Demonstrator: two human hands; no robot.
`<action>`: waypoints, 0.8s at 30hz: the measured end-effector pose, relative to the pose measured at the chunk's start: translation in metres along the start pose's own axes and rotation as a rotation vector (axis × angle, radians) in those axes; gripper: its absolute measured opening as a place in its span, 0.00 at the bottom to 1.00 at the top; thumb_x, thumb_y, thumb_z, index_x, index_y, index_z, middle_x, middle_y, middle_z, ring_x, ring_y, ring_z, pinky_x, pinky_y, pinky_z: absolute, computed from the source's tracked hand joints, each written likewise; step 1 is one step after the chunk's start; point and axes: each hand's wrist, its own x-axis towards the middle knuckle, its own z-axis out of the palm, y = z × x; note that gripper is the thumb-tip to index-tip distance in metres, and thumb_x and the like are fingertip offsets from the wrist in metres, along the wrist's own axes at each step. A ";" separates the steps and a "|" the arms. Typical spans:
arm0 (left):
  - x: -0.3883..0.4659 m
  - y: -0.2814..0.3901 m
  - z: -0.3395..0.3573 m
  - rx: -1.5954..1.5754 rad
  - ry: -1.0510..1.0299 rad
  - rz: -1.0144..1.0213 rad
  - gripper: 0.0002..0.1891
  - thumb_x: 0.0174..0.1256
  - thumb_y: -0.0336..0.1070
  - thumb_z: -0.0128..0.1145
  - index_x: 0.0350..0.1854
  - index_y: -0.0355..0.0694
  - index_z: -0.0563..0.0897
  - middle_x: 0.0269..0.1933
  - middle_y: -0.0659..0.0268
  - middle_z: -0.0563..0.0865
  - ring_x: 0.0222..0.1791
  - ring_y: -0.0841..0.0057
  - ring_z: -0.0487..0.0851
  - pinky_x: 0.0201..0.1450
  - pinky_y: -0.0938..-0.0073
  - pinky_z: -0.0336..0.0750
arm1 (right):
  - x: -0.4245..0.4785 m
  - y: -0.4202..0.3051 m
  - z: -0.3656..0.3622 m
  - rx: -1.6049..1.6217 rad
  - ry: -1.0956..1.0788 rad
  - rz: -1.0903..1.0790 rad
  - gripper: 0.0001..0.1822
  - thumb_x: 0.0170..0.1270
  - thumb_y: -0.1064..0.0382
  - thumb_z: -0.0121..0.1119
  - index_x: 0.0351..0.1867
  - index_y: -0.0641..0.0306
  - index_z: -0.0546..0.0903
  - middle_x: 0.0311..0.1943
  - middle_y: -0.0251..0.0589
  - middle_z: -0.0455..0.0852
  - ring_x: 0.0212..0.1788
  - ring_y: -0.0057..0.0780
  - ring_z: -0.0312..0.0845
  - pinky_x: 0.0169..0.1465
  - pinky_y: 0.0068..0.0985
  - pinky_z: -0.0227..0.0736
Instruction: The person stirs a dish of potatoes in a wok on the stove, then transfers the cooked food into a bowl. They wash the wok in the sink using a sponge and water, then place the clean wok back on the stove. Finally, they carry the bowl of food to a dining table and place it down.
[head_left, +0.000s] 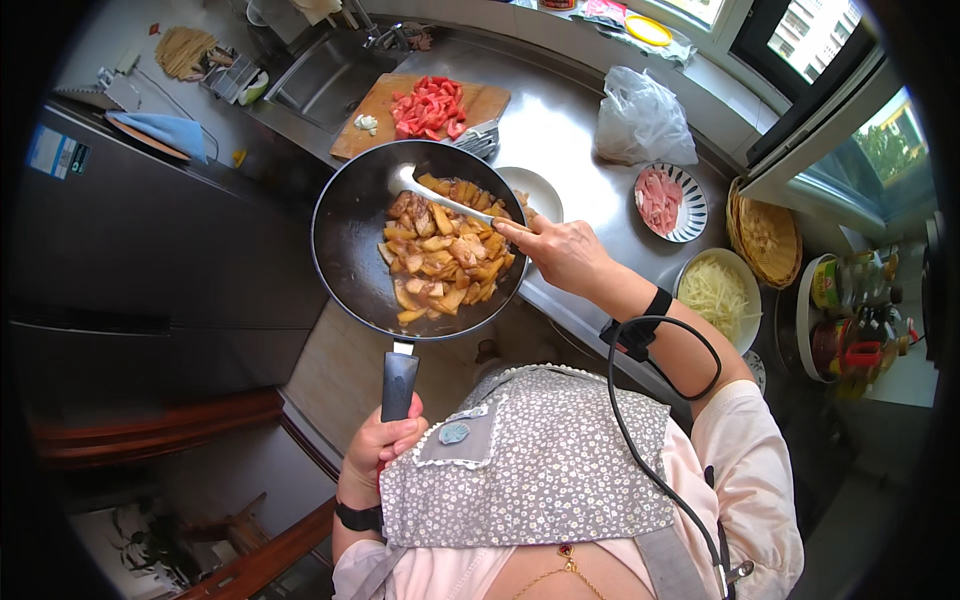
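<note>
My left hand (386, 439) is closed around the black handle of a dark wok (349, 251), which is lifted off any surface in front of me. Cooked sliced food (442, 259) in brown sauce lies in its right part. My right hand (559, 247) grips a metal spoon or ladle (450, 204), its bowl against the wok's upper wall. Behind the wok, a wooden cutting board (484, 105) holds chopped red tomato (431, 109) and a little garlic (365, 124). A cleaver-like metal utensil (480, 139) rests at its edge. A white plate (544, 187) is partly hidden by the wok and my right hand.
A sink (319, 79) is at the upper left. On the steel counter stand a plastic bag (645, 116), a patterned plate (699, 206) of sliced raw meat, a bowl (750, 334) of pale shreds, woven baskets (787, 259) and bottles (862, 345). A dark refrigerator (165, 247) is left.
</note>
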 end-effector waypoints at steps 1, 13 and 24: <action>0.003 0.005 -0.001 0.011 0.011 -0.009 0.07 0.65 0.28 0.55 0.39 0.37 0.70 0.19 0.71 0.72 0.10 0.93 0.60 0.12 0.91 0.54 | -0.002 0.004 0.000 -0.023 -0.013 0.001 0.31 0.59 0.69 0.55 0.67 0.45 0.73 0.34 0.42 0.80 0.29 0.36 0.82 0.30 0.32 0.74; 0.025 0.053 0.002 0.159 0.111 -0.071 0.08 0.65 0.29 0.57 0.40 0.38 0.70 0.20 0.71 0.72 0.12 0.93 0.61 0.14 0.91 0.53 | -0.046 0.039 0.019 -0.050 0.044 0.133 0.28 0.56 0.70 0.58 0.61 0.45 0.79 0.28 0.36 0.76 0.24 0.31 0.78 0.26 0.30 0.72; 0.041 0.061 0.003 0.238 0.147 -0.056 0.06 0.67 0.29 0.55 0.41 0.39 0.71 0.21 0.70 0.73 0.12 0.93 0.61 0.14 0.91 0.53 | -0.095 0.042 0.040 -0.007 0.131 0.268 0.26 0.55 0.69 0.61 0.57 0.43 0.82 0.24 0.33 0.74 0.22 0.30 0.77 0.24 0.31 0.71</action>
